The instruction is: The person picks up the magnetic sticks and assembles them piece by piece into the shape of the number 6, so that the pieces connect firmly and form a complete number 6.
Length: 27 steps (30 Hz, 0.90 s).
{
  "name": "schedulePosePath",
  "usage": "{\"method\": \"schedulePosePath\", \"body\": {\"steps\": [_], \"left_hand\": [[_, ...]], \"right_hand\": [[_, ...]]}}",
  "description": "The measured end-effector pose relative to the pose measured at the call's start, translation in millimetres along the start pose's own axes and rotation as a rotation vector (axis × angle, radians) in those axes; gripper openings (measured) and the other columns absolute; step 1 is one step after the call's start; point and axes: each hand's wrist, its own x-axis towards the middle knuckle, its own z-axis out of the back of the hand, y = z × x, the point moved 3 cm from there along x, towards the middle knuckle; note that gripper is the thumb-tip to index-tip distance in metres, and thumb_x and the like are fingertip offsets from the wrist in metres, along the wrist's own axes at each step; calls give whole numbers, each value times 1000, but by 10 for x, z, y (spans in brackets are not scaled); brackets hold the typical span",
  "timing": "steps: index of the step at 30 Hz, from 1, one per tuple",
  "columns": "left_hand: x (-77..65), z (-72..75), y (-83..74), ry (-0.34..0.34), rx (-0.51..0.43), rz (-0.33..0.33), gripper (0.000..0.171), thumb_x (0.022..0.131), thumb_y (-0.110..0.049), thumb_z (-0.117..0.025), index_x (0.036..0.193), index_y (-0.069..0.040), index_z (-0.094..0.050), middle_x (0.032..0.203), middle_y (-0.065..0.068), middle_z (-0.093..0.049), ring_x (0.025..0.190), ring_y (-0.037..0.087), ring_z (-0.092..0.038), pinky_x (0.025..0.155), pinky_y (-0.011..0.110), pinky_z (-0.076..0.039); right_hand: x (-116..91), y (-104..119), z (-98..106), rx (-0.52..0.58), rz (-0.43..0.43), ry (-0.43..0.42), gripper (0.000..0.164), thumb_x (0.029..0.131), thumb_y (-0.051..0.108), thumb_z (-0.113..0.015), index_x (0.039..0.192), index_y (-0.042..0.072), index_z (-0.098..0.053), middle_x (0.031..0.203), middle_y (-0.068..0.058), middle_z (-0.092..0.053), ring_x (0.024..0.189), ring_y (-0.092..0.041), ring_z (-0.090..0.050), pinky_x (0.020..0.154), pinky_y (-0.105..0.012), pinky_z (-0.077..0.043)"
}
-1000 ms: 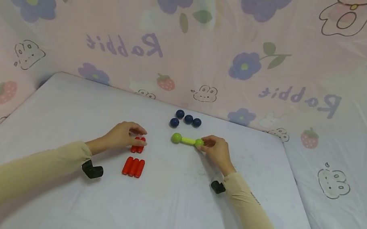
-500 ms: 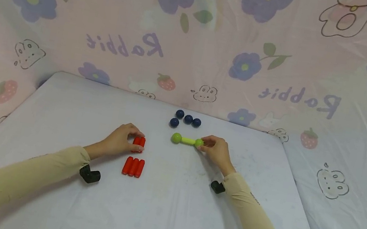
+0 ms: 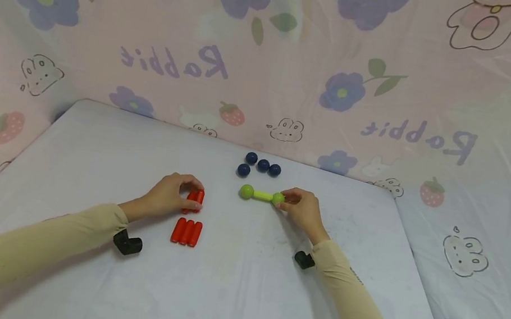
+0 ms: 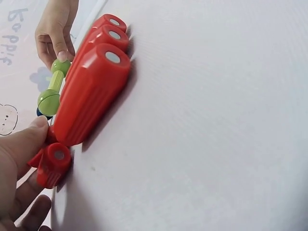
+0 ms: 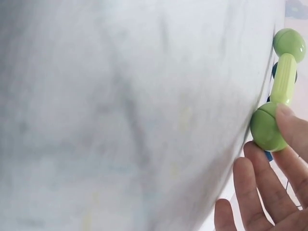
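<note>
Three red rods (image 3: 187, 232) lie side by side on the white bench (image 3: 242, 294), below left of the frame's centre. Just above them, the left hand (image 3: 167, 194) has its fingers round two more rods (image 3: 200, 196). Right of centre, the right hand (image 3: 301, 211) pinches one end of a green dumbbell-shaped piece (image 3: 261, 196), below four navy balls (image 3: 263, 166).

Glossy red plastic rods (image 4: 91, 94), metallic end discs (image 4: 113, 57), shiny green balls (image 5: 267, 129)

Muted, diffuse light casts soft shadows across the tabletop (image 3: 235, 275).
</note>
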Motion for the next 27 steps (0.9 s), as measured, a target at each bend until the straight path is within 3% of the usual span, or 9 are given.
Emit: {"method": "schedulePosePath", "body": {"steps": [6, 11, 18, 27], "left_hand": [[24, -10, -39, -22, -12, -21, 35, 80, -26, -83, 110, -14, -69, 102, 2, -73, 106, 24, -62, 102, 48, -46], [42, -23, -63, -45, -14, -29, 34, 81, -24, -82, 110, -12, -69, 99, 3, -73, 99, 21, -65, 93, 42, -49], [67, -40, -119, -55, -57, 7, 35, 81, -23, -82, 111, -12, -70, 97, 4, -73, 93, 19, -66, 79, 29, -49], [128, -88, -218, -40, -90, 25, 32, 84, -24, -80, 112, -13, -71, 97, 4, -74, 88, 16, -63, 74, 26, -50]], "right_hand": [[6, -13, -5, 7, 6, -1, 34, 81, 19, -81, 114, 11, -72, 104, -11, -75, 95, -24, -72, 84, -38, -57], [5, -16, -3, 3, 8, -6, 34, 81, 19, -81, 113, 11, -72, 103, -11, -76, 94, -24, -72, 84, -38, -56], [9, -18, -2, 1, 18, -8, 34, 81, 19, -81, 113, 10, -72, 103, -11, -76, 93, -24, -72, 84, -38, -56], [12, -30, 0, -4, 20, -10, 33, 81, 20, -82, 112, 10, -73, 102, -11, -76, 93, -24, -72, 84, -39, -56]]}}
